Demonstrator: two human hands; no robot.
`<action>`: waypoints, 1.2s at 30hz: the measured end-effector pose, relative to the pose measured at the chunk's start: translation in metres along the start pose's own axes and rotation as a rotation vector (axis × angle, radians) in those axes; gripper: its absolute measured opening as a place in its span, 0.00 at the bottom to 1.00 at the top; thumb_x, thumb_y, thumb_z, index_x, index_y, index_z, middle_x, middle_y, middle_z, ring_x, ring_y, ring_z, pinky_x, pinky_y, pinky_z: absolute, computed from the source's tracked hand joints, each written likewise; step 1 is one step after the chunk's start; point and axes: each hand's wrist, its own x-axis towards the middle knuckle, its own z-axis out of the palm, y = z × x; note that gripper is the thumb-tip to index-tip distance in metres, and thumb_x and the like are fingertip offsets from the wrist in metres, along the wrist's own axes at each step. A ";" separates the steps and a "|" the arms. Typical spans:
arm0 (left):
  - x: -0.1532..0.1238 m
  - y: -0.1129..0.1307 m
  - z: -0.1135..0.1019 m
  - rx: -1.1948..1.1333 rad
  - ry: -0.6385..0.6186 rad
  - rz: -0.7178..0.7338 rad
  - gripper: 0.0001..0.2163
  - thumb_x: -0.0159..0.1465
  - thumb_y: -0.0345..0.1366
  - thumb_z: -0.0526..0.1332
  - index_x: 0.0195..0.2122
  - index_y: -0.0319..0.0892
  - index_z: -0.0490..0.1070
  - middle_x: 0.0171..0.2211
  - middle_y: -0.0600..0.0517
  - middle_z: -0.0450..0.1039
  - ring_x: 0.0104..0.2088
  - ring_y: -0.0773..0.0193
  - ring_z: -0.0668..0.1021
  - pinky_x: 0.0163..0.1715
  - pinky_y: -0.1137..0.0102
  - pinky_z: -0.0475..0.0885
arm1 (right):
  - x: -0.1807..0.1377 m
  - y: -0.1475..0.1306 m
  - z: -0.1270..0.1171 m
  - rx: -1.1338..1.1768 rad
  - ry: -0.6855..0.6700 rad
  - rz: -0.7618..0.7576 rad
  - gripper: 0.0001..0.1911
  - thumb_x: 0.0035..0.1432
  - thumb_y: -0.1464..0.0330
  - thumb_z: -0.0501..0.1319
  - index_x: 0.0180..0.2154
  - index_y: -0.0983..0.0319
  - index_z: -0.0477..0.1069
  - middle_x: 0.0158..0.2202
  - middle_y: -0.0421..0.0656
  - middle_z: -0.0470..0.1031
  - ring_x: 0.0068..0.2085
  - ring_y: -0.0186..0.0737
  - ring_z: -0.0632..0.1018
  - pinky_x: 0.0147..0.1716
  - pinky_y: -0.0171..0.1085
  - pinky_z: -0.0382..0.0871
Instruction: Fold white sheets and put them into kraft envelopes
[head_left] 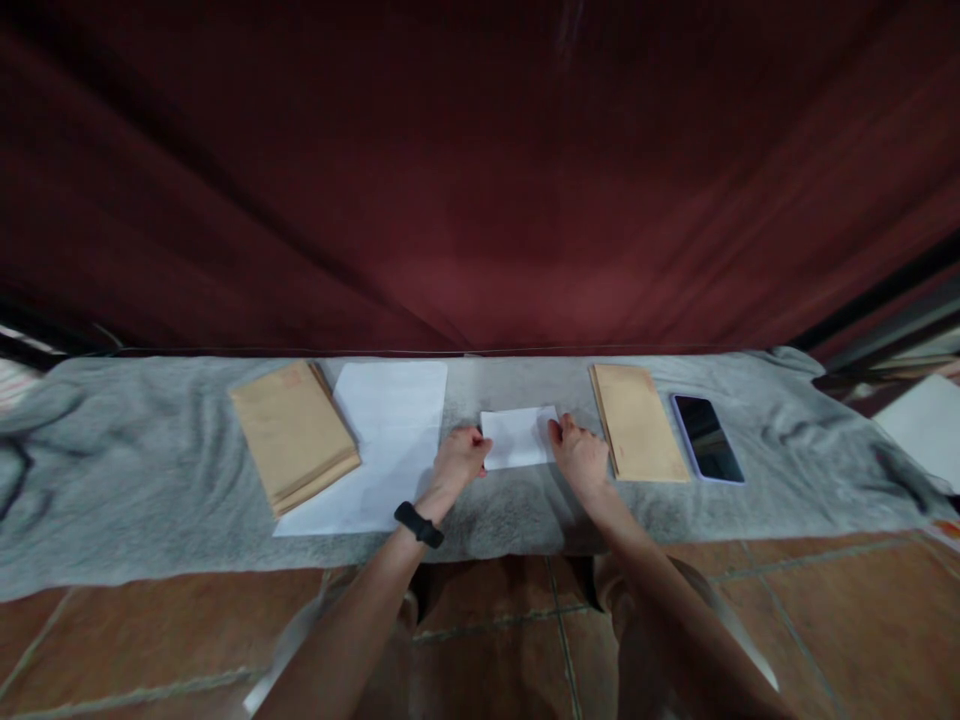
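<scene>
A folded white sheet of paper (517, 437) lies in front of me on the grey cloth. My left hand (463, 455) pinches its left edge, the thumb on top and the fingers curled. At the right edge, my right hand (581, 450) grips the same paper, thumb over it and fingers bent. Left of my left hand, larger white sheets (397, 430) lie flat, partly under a stack of brown envelopes (296, 430). A second brown envelope stack (641, 425) sits just right of my right hand.
A phone (709, 440) in a lilac case lies beyond the right envelopes. The grey cloth (150, 450) covers the long narrow surface. Behind it hangs a dark red curtain (480, 200). Tiled floor (495, 640) shows below the front edge. A white sheet (926, 430) is at far right.
</scene>
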 end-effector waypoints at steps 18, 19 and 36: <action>-0.011 0.013 -0.003 0.156 0.057 0.046 0.10 0.67 0.36 0.57 0.34 0.41 0.77 0.21 0.54 0.75 0.21 0.66 0.77 0.25 0.72 0.62 | 0.003 0.003 0.003 0.062 0.116 -0.111 0.18 0.73 0.66 0.45 0.50 0.66 0.70 0.45 0.55 0.77 0.48 0.51 0.76 0.48 0.44 0.66; -0.012 0.013 -0.003 0.165 0.064 0.049 0.10 0.67 0.36 0.57 0.35 0.41 0.77 0.22 0.53 0.75 0.21 0.65 0.77 0.25 0.72 0.62 | 0.003 0.002 0.003 0.085 0.141 -0.143 0.18 0.73 0.66 0.46 0.52 0.66 0.70 0.47 0.56 0.76 0.50 0.52 0.75 0.51 0.46 0.65; -0.014 0.013 0.002 0.306 0.129 0.089 0.11 0.69 0.37 0.55 0.41 0.42 0.77 0.33 0.47 0.80 0.35 0.61 0.81 0.34 0.71 0.69 | -0.027 -0.028 0.028 0.233 0.110 -0.501 0.27 0.75 0.61 0.44 0.69 0.63 0.57 0.71 0.48 0.56 0.71 0.47 0.57 0.69 0.50 0.50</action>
